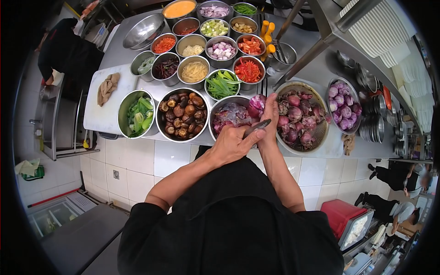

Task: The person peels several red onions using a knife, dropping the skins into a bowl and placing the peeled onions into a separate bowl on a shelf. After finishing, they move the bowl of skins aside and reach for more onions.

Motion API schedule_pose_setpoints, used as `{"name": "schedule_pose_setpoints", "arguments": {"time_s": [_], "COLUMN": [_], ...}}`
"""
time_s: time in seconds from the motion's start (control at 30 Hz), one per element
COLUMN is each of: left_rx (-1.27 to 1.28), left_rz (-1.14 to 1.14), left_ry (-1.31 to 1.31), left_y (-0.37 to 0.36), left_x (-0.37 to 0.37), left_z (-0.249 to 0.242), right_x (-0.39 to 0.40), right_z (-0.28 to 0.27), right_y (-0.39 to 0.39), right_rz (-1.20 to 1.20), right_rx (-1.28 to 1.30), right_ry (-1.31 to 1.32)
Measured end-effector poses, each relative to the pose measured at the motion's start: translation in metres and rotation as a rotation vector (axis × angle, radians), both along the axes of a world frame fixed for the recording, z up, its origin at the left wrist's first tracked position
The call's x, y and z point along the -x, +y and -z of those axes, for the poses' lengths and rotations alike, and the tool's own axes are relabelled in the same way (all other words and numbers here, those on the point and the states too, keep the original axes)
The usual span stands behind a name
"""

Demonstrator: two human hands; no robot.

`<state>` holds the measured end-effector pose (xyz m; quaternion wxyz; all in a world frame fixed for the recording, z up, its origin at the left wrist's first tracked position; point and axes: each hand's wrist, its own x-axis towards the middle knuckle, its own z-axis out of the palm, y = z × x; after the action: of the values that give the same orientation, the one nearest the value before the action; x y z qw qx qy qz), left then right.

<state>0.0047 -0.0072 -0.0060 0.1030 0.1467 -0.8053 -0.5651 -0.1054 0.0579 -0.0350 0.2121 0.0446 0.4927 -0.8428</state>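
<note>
A red onion (256, 105), rounded and glossy purple with paler streaks, is held in the right hand (271, 117) above the edge of a metal bowl (212, 130). Most of the right fingers are hidden behind the onion, so the exact grip is hard to see. The left fingers are clamped around a small grey knife (257, 128), the thumb along it; much of the knife is covered, and its cutting edge cannot be made out. The bowl beneath is heaped with thin, crumpled, translucent purple skins (229, 114), partly blocked from sight by the hands.

Just right of the hands, a perforated colander (321, 133) carries onions in dry, papery skins (295, 110); beyond it, smooth, shiny peeled onions (343, 103) fill another bowl. To the left sit round metal pots of wrinkled brown mushrooms (181, 114) and leafy greens (140, 114), then a white board (91, 110) with a rumpled brown cloth (108, 89). Farther back on the metal counter (114, 57), steel tubs bear chopped vegetables (221, 50), the uppermost cut off by the frame. At right, the stacked plates (373, 25) are also cropped.
</note>
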Motion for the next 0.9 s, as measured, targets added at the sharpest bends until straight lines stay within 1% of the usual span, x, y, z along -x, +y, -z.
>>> {"name": "schedule_pose_setpoints", "arguments": {"time_s": [0.03, 0.07, 0.1, 0.13, 0.2, 0.23, 0.33, 0.43, 0.53, 0.63, 0.73, 0.83, 0.9], "left_rx": [0.008, 0.016, 0.035, 0.080, 0.171, 0.254, 0.416, 0.348, 0.076, -0.093, -0.169, -0.112, -0.093], "left_rz": [-0.026, -0.052, -0.078, -0.099, -0.141, -0.141, -0.152, -0.151, -0.122, -0.105, -0.129, -0.133, -0.153], "left_ry": [0.025, 0.050, -0.008, -0.075, -0.210, -0.256, -0.276, -0.141, -0.099, -0.059, 0.013, -0.129, -0.163], "left_y": [-0.001, -0.003, -0.008, -0.013, -0.021, -0.024, -0.029, -0.035, -0.035, -0.029, -0.023, -0.026, -0.027], "left_x": [-0.001, -0.002, -0.003, -0.001, 0.001, 0.001, -0.001, -0.001, 0.003, 0.008, 0.012, 0.012, 0.013], "left_z": [0.004, 0.007, -0.002, -0.001, 0.005, 0.016, 0.038, 0.045, 0.030, 0.027, 0.023, 0.014, 0.022], "right_x": [0.005, 0.007, 0.007, 0.007, 0.009, 0.010, 0.009, 0.006, -0.001, -0.006, -0.007, -0.010, -0.012], "right_z": [0.009, 0.011, 0.005, 0.002, 0.008, 0.009, 0.016, 0.013, 0.002, 0.005, 0.015, 0.016, 0.017], "right_y": [0.002, 0.005, 0.007, 0.009, 0.014, 0.015, 0.016, 0.016, 0.013, 0.009, 0.009, 0.007, 0.006], "right_rz": [0.010, 0.002, -0.005, -0.009, -0.003, -0.004, -0.014, -0.068, -0.091, -0.095, -0.114, -0.097, -0.075], "right_rx": [-0.007, 0.040, 0.087, 0.136, 0.162, 0.172, 0.202, 0.201, 0.172, 0.123, 0.055, -0.061, -0.091], "right_ry": [-0.004, -0.062, -0.120, -0.179, -0.140, -0.135, -0.126, -0.086, -0.029, 0.051, 0.136, 0.249, 0.299]}}
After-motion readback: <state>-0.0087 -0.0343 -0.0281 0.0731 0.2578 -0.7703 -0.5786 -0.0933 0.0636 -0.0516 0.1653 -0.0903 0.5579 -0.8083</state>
